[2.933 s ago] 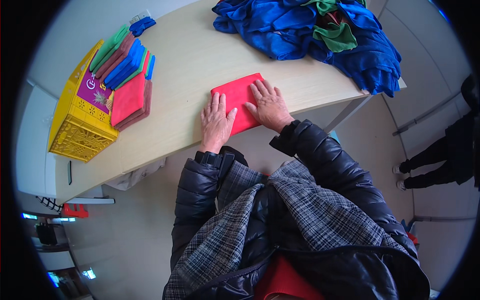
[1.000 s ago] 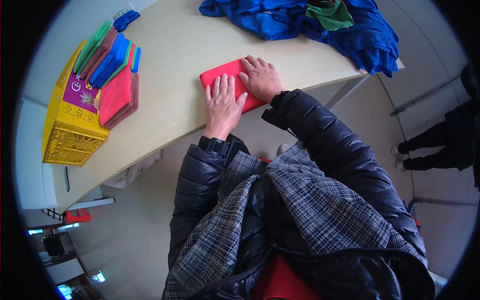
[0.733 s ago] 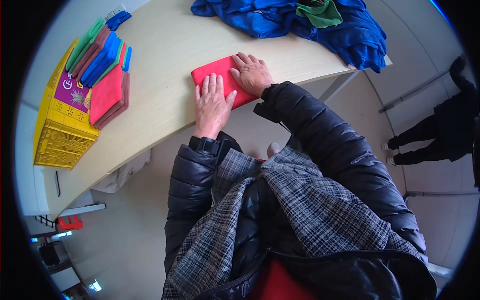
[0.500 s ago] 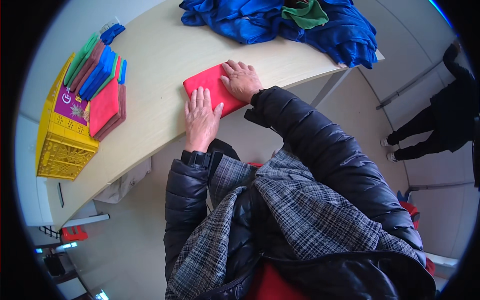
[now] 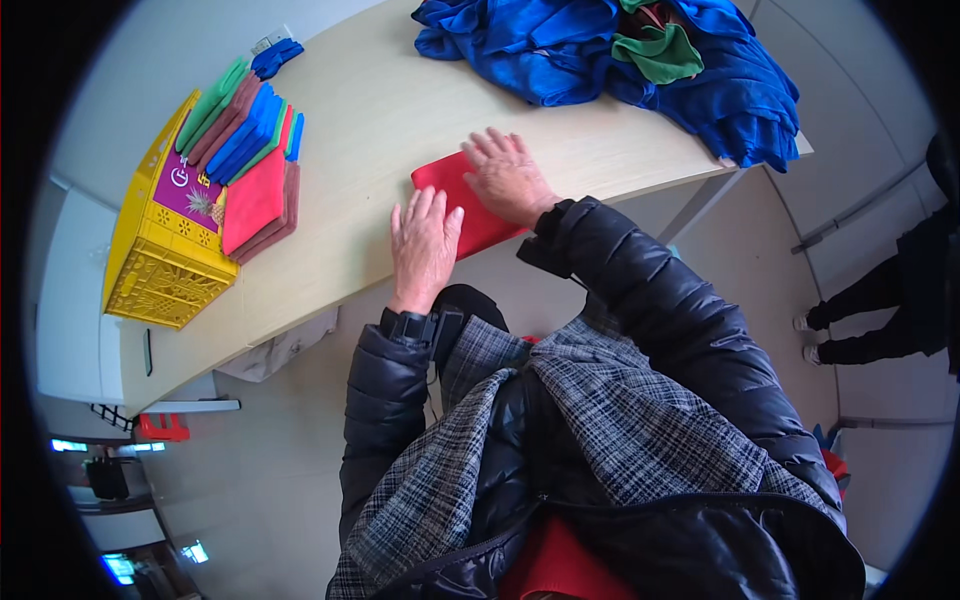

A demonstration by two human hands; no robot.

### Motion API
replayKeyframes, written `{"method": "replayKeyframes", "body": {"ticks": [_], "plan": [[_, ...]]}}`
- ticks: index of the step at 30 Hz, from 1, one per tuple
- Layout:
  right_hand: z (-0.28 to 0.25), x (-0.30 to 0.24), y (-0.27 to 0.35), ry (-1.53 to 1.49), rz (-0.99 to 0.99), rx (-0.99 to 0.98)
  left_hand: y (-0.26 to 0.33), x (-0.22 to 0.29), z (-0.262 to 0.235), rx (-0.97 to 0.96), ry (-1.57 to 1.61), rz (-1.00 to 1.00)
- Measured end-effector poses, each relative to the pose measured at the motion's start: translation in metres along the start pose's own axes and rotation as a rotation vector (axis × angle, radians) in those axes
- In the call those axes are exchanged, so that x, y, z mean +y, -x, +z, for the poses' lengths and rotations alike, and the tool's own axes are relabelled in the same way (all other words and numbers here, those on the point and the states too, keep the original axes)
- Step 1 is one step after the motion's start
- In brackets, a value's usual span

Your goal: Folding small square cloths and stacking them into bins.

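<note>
A folded red cloth (image 5: 478,224) lies flat near the front edge of the table. My left hand (image 5: 424,250) is at its near left side, fingers stretched out and thumb apart, partly covering the cloth. Over its far right part is my right hand (image 5: 508,182), palm down with fingers spread and slightly blurred. Neither hand grips anything. Whether the palms touch the cloth or hover just above it, I cannot tell.
A yellow plastic crate (image 5: 172,262) stands at the left, with several folded cloths (image 5: 254,205) in green, brown, blue and red leaning along it. A rumpled blue cloth heap (image 5: 560,55) with a green cloth (image 5: 660,55) covers the far right. A person (image 5: 885,300) stands beyond.
The whole view has shifted, moving the table things right in the picture. Both hands have slid a little left relative to the red cloth, which keeps its folded shape.
</note>
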State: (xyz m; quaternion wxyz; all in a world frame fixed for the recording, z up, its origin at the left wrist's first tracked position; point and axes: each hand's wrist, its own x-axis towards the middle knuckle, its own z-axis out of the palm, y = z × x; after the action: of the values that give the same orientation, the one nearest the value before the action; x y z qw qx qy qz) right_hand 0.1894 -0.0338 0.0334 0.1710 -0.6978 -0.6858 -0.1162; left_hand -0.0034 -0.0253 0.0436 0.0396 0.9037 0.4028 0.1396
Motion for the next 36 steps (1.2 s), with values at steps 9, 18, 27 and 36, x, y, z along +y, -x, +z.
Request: {"method": "replayKeyframes", "body": {"ticks": [9,18,27,36], "plan": [[0.017,-0.023,-0.002,-0.162,-0.098,-0.148,-0.051,-0.020,0.041,0.087,0.132,-0.024],[0.027,0.002,0.003,-0.099,-0.026,-0.092,-0.050,-0.023,0.048,0.060,0.080,-0.023],[0.014,0.021,0.016,-0.134,0.084,-0.050,-0.046,-0.020,0.043,0.050,0.036,-0.040],[-0.001,0.036,0.031,-0.098,0.190,-0.093,-0.027,-0.016,0.037,0.075,-0.016,-0.066]]}}
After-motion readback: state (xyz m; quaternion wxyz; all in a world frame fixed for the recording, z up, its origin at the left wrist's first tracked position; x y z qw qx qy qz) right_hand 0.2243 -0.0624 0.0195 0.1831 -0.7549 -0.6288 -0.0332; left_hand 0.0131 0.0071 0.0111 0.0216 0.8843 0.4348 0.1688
